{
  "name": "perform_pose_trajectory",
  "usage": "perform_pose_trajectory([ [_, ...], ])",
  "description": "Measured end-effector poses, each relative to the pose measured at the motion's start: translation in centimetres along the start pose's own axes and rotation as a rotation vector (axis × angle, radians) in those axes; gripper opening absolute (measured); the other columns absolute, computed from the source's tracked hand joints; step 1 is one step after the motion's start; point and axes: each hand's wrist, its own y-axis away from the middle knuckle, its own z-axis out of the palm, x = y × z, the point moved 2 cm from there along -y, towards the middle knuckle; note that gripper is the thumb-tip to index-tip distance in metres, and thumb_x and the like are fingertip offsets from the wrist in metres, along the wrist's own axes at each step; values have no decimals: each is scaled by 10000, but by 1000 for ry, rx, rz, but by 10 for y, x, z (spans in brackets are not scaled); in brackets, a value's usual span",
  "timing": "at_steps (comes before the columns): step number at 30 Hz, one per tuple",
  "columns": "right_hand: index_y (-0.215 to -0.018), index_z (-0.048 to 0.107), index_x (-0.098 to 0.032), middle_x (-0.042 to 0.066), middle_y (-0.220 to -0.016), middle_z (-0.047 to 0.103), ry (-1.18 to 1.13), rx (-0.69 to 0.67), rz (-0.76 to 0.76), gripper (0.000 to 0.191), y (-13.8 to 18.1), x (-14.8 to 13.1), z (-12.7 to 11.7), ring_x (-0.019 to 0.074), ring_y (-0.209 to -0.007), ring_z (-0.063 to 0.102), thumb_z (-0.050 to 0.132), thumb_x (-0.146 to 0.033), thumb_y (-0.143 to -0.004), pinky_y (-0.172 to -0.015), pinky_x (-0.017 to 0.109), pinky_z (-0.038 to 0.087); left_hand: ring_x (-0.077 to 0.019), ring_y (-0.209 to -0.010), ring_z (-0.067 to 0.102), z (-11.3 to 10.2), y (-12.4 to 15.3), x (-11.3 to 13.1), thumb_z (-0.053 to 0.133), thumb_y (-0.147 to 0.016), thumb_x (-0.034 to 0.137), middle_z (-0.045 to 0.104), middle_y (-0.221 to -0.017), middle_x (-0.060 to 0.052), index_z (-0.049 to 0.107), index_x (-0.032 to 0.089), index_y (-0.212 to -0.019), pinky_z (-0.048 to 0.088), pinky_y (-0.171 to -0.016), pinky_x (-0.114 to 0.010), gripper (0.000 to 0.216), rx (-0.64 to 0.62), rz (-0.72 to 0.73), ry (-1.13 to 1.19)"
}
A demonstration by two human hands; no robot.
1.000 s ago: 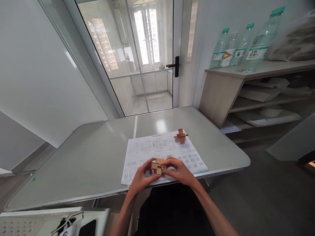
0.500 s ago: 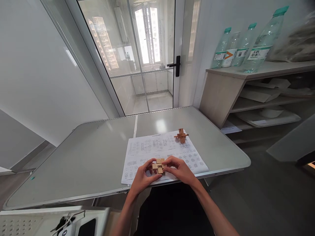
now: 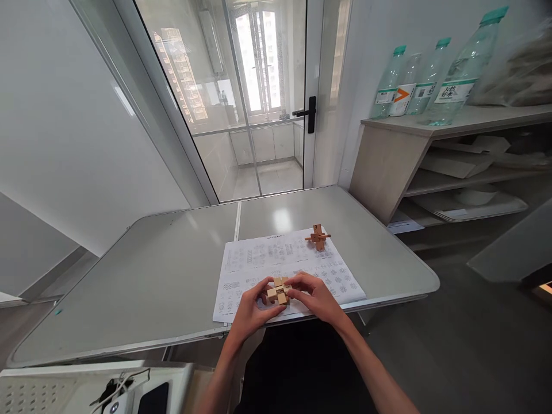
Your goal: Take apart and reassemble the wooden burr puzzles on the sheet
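A small wooden block puzzle (image 3: 278, 290) sits between both my hands, just above a printed instruction sheet (image 3: 276, 261) near the table's front edge. My left hand (image 3: 248, 310) grips it from the left with its fingers curled round the blocks. From the right, my right hand (image 3: 317, 296) pinches the puzzle with thumb and fingers. A second, assembled wooden cross puzzle (image 3: 318, 237) stands on the sheet's far right corner, apart from both hands.
The grey folding table (image 3: 164, 282) ends just before my body. A wooden shelf unit (image 3: 388, 167) with several water bottles (image 3: 425, 77) stands at the right. Glass doors (image 3: 241, 98) lie beyond the table. A white crate (image 3: 64, 388) with cables is at lower left.
My hands and the wooden puzzle have barely shifted; the fingers have adjusted slightly on the blocks. The cross puzzle has not moved.
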Motion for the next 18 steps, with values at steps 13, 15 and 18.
perform_pose_trajectory([
  [13, -966, 818, -302, 40, -1011, 750, -1, 86, -123, 106, 4, -4, 1, 249, -1013, 712, 789, -375, -895, -946, 418, 578, -184, -763, 644, 2, -3, 13, 809, -750, 359, 732, -854, -12, 694, 178, -1131, 521, -732, -302, 438, -42, -27, 2],
  [15, -955, 810, -293, 44, -1015, 764, -26, 102, -125, 114, 5, -3, 1, 258, -1020, 720, 807, -376, -877, -941, 423, 585, -192, -789, 655, 2, -3, 15, 809, -749, 356, 741, -874, -19, 696, 178, -1108, 522, -747, -302, 417, -58, -27, 3],
  [18, -972, 791, -274, 46, -1038, 775, -56, 105, -98, 172, 5, -1, 2, 261, -1031, 725, 823, -395, -853, -963, 434, 587, -202, -832, 670, 1, -3, 17, 815, -746, 342, 752, -912, -27, 696, 179, -1104, 520, -778, -304, 411, -72, -21, 10],
])
